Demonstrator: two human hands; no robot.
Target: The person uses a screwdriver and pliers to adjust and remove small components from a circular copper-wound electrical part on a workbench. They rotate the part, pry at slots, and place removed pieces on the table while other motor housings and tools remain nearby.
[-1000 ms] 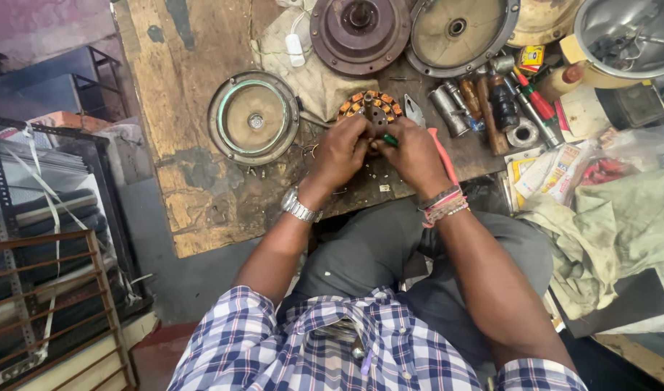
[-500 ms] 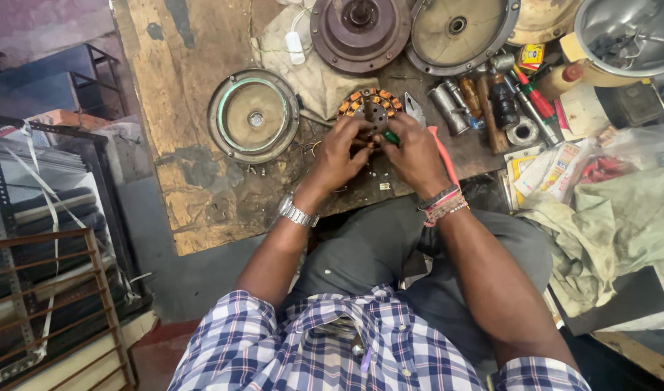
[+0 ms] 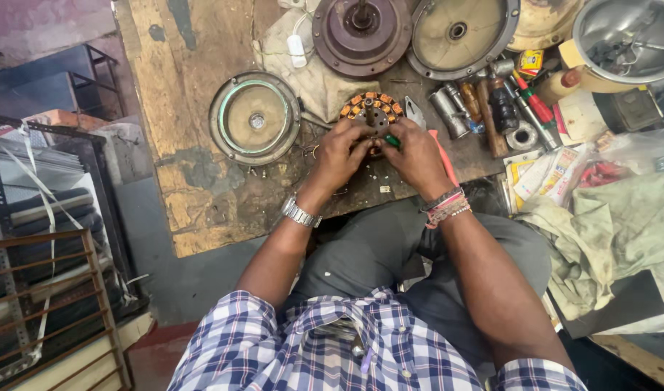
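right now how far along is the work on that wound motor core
Done: the motor is apart, with the round cover, dark rotor housing and pale end cover laid out on the workbench. In hand: both the left hand and right hand grip the copper-wound stator, a green-handled tool between them. Left: the covers are still off.

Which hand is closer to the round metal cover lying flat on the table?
Left. The left hand sits just right of the round metal cover; the right hand is farther right, beyond the wound motor core.
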